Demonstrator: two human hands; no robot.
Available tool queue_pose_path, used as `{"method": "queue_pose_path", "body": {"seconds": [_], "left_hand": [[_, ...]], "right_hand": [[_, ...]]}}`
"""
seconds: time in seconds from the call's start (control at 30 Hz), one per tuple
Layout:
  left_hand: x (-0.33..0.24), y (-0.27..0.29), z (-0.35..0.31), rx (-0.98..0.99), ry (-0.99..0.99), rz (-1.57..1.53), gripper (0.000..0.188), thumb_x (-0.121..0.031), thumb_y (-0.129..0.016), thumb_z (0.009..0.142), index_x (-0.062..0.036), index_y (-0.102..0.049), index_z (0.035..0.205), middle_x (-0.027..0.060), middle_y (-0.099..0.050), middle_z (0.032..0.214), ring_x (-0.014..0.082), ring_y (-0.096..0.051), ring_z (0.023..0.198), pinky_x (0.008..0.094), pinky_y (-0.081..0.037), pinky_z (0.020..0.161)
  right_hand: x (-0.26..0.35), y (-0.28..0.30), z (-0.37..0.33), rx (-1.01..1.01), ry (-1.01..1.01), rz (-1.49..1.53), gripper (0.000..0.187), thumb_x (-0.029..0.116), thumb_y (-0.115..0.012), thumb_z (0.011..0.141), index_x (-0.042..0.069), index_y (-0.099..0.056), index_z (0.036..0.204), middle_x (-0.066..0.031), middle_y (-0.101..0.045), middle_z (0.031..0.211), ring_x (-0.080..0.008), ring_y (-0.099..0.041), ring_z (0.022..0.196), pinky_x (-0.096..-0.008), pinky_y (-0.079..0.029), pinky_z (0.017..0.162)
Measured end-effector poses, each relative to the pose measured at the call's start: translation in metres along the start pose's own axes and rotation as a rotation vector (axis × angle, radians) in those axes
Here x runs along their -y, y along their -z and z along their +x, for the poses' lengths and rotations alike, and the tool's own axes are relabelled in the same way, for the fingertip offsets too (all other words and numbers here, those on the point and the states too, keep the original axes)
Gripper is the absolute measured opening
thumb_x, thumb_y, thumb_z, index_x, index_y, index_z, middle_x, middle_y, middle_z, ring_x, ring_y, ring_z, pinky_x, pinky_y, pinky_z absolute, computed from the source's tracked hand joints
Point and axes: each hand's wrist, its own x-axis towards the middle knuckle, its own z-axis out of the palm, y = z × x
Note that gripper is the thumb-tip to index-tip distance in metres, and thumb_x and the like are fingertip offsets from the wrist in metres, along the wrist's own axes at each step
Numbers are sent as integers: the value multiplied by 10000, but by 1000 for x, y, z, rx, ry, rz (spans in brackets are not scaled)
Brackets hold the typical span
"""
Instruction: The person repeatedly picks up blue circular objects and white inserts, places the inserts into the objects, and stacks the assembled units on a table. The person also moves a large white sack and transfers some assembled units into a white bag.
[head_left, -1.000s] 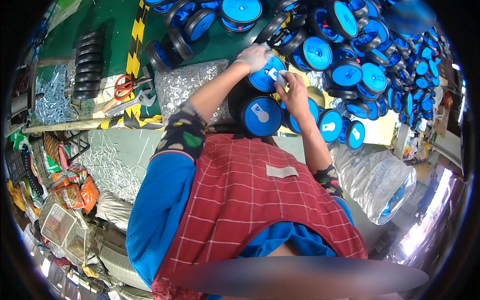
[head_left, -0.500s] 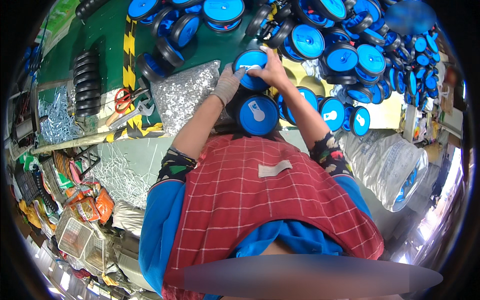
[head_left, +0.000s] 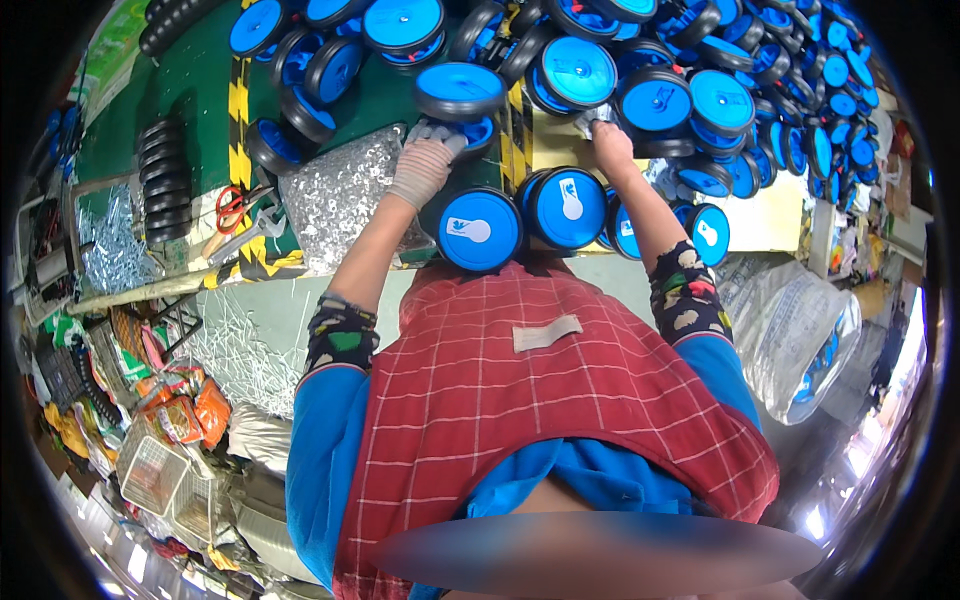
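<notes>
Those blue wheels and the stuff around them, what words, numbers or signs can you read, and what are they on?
None are clear enough to quote.
White stickers on the front blue wheels: a little blue mark and tiny print, too small to read.
Pile wheel: faint mark in the middle, too small.
White sack: faint print, blurred.
Orange packet: blurred.
Yellow-and-black tape: just stripes.
</notes>
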Motion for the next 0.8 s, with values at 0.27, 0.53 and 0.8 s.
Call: {"method": "queue_pose_path", "body": {"seconds": [0.27,0.53,0.8], "left_hand": [[0,-20,-16,465,309,100,431,-203,-504,909,-70,-516,1318,255,-606,1217,382,-614,1092,462,-464,964],[-3,30,16,-549,167,-478,507,-318,-601,921,-36,-491,1327,232,-546,1291,383,-502,1240,438,-433,1014],[31,12,58,-137,422,-641,396,-372,-521,962,-112,-573,1255,211,-588,1230,401,-565,1136,448,-451,966]], "right_hand": [[-14,-18,7,-10,80,-57,72,84,-556,838,59,-623,852,-176,-702,861,-331,-700,786,-428,-567,673],[87,82,-36,-131,178,1012,365,117,-730,847,47,-619,1187,-106,-672,826,-175,-611,692,-306,-489,652],[170,93,-24,-366,387,375,293,97,-697,768,59,-682,1059,-140,-619,1114,-338,-560,1028,-399,-479,878]]}}
